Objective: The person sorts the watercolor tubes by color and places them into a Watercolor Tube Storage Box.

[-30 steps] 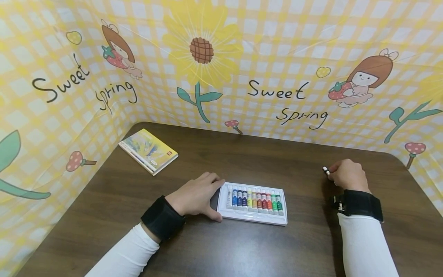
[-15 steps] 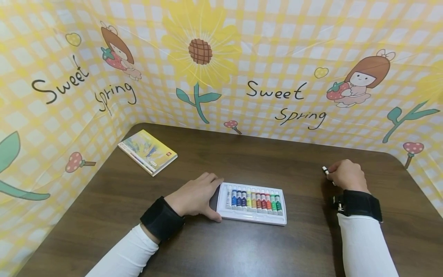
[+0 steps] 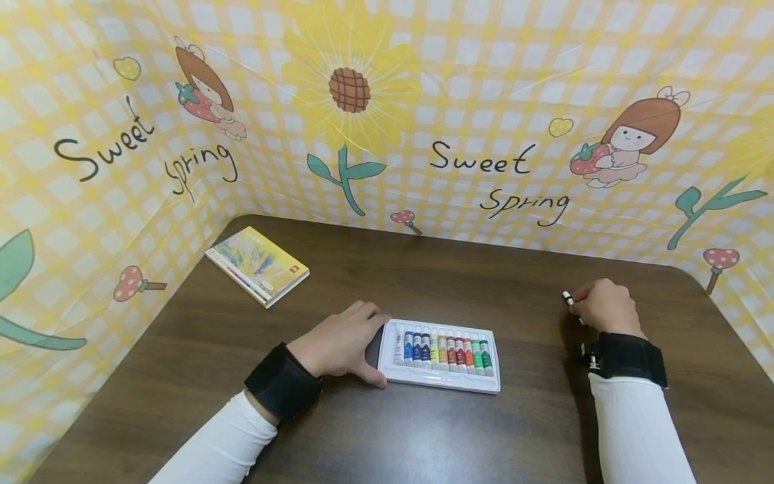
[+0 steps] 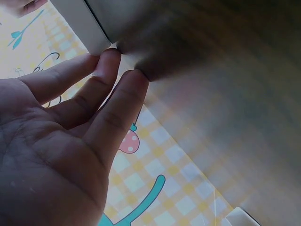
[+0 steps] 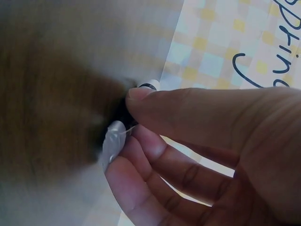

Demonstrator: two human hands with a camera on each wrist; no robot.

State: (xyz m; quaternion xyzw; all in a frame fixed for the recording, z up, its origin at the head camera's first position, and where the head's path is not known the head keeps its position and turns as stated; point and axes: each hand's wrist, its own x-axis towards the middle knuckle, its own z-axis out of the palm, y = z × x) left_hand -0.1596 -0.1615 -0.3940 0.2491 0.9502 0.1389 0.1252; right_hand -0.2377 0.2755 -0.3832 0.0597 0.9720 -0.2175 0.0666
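A white tray (image 3: pixel 444 383) lies on the table, holding a row of several paint tubes (image 3: pixel 452 351) in blue, yellow, red and green. My left hand (image 3: pixel 341 343) spans the tray's left end, thumb at the near corner and fingertips at the far one; in the left wrist view, fingertips (image 4: pixel 110 56) meet the white edge. Well to the right, my right hand (image 3: pixel 607 308) pinches a black paint tube (image 5: pixel 123 113) with a white cap, low over or on the table. Its crimped silvery end (image 5: pixel 114 143) sticks out beside the fingers.
A yellow-covered book (image 3: pixel 260 264) lies at the table's back left. The brown table (image 3: pixel 423 275) is bordered at the left and back by a yellow checked cloth (image 3: pixel 484 87). Bare tabletop shows between the tray and the right hand.
The whole head view has shifted very slightly. Both hands, the tray and the paint tube have otherwise kept their places.
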